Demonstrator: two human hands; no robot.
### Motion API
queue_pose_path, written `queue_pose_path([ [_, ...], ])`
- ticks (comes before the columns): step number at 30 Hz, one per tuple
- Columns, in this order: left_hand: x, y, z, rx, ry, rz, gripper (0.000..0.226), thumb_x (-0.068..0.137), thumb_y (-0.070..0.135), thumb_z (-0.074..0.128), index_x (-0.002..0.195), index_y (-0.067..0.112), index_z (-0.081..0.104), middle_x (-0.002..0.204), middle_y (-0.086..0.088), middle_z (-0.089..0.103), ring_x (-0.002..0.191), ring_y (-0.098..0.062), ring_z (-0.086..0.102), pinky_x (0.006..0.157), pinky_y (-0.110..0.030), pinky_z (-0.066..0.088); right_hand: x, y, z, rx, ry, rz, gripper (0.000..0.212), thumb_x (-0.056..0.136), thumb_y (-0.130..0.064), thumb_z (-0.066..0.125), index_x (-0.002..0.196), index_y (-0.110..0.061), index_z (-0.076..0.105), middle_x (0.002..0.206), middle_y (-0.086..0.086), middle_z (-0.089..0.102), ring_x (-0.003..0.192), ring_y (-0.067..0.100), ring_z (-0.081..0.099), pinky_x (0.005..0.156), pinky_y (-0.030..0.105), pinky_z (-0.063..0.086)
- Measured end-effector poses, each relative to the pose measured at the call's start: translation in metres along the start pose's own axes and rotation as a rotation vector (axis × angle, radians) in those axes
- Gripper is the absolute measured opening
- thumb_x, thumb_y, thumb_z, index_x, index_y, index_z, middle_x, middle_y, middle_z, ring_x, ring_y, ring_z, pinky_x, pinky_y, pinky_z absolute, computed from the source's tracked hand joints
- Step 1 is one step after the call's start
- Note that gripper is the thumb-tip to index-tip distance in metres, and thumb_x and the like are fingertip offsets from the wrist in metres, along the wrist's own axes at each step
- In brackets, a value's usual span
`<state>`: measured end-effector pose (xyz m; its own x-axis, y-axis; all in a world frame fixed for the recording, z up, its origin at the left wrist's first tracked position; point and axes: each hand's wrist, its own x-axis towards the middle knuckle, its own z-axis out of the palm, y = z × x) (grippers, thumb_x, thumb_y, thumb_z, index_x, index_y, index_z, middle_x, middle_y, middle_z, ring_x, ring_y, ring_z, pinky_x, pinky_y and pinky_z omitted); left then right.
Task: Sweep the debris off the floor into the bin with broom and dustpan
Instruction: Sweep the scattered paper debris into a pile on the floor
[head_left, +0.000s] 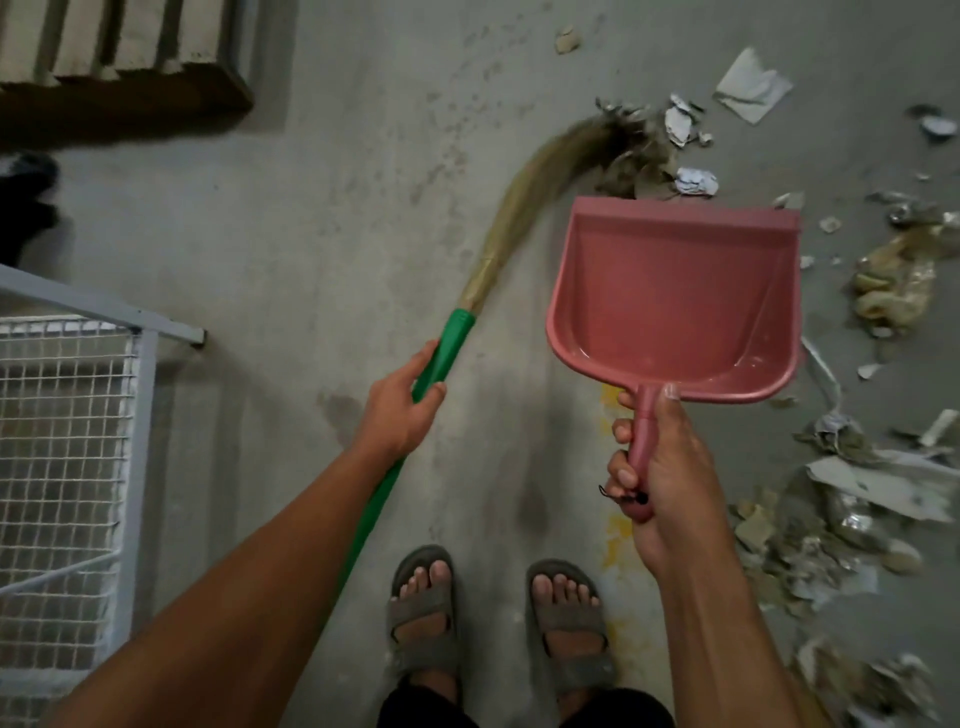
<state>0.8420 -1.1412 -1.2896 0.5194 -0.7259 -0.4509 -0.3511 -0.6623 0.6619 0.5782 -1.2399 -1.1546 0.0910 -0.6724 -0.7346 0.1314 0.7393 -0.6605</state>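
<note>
The broom (524, 208) has a green handle and a long sheaf of pale straw that bends to the right at its tip, where it meets torn paper and crumpled debris (670, 150). The dustpan (675, 296) is pink plastic, its tray empty, held above the floor (337, 182) just beyond the right hand. The broom tip is blurred, and its handle's lower end is hidden behind the left forearm. The left hand (400, 410) grips the green handle, fingers wrapped around it. The right hand (660, 457) clamps round the dustpan's handle, thumb on top. More debris lies right of that hand.
</note>
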Motion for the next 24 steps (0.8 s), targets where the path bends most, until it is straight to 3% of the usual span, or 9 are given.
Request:
queue_pose_path([
  [4,0.011,-0.004,-0.01,-0.022,0.086,-0.058,0.069,0.084,0.055,0.059,0.148,0.069,0.036,0.126,-0.018,0.073,0.111,-0.039,0.071,0.091,-0.056,0.062,0.002,-0.008,-0.026,0.046,0.076,-0.019,0.048,0.109,-0.055,0.046,0.121,-0.012,0.064,0.071,-0.003,0.056,0.041,0.009,0.037,0.038,0.022,0.035],
  [10,0.051,0.034,0.027,0.146,-0.058,-0.085,0.074,0.092,0.046,0.056,0.163,0.035,0.036,0.117,-0.022,0.074,0.098,-0.039,0.073,0.092,-0.046,0.062,0.001,-0.014,-0.058,0.055,0.145,-0.053,0.052,0.107,-0.058,0.047,0.123,-0.013,0.066,0.072,-0.005,0.057,0.042,0.008,0.039,0.04,0.024,0.031],
  [13,0.053,0.063,0.06,0.254,-0.165,0.01,0.067,0.101,0.035,0.059,0.164,0.031,0.035,0.126,-0.022,0.071,0.103,-0.041,0.072,0.096,-0.042,0.059,0.001,-0.018,-0.07,0.083,0.168,-0.059,0.05,0.107,-0.059,0.047,0.12,-0.015,0.067,0.071,-0.005,0.057,0.041,0.008,0.038,0.039,0.023,0.031],
  [16,0.043,0.081,0.082,0.368,-0.281,0.136,0.067,0.104,0.033,0.058,0.165,0.03,0.032,0.141,-0.021,0.064,0.122,-0.04,0.064,0.105,-0.035,0.049,-0.001,-0.024,-0.081,0.097,0.194,-0.071,0.049,0.107,-0.06,0.047,0.119,-0.016,0.067,0.071,-0.006,0.057,0.041,0.007,0.038,0.039,0.021,0.03],
  [18,0.03,0.088,0.087,0.411,-0.34,0.221,0.067,0.105,0.034,0.058,0.165,0.03,0.031,0.14,-0.02,0.064,0.123,-0.038,0.063,0.105,-0.035,0.047,-0.005,-0.028,-0.09,0.107,0.213,-0.082,0.05,0.107,-0.06,0.047,0.118,-0.017,0.068,0.071,-0.006,0.057,0.042,0.007,0.038,0.039,0.021,0.032],
  [22,-0.002,0.082,0.075,0.386,-0.335,0.361,0.066,0.103,0.03,0.062,0.164,0.029,0.037,0.132,-0.018,0.07,0.111,-0.036,0.069,0.096,-0.035,0.051,-0.014,-0.033,-0.116,0.155,0.264,-0.107,0.051,0.107,-0.061,0.045,0.12,-0.017,0.066,0.073,-0.006,0.057,0.043,0.007,0.038,0.039,0.022,0.034],
  [24,-0.017,0.072,0.066,0.329,-0.276,0.391,0.065,0.101,0.032,0.064,0.162,0.027,0.041,0.138,-0.015,0.068,0.118,-0.034,0.068,0.099,-0.031,0.049,-0.017,-0.032,-0.129,0.174,0.287,-0.113,0.052,0.108,-0.061,0.042,0.122,-0.016,0.065,0.073,-0.006,0.056,0.043,0.007,0.038,0.039,0.022,0.034],
])
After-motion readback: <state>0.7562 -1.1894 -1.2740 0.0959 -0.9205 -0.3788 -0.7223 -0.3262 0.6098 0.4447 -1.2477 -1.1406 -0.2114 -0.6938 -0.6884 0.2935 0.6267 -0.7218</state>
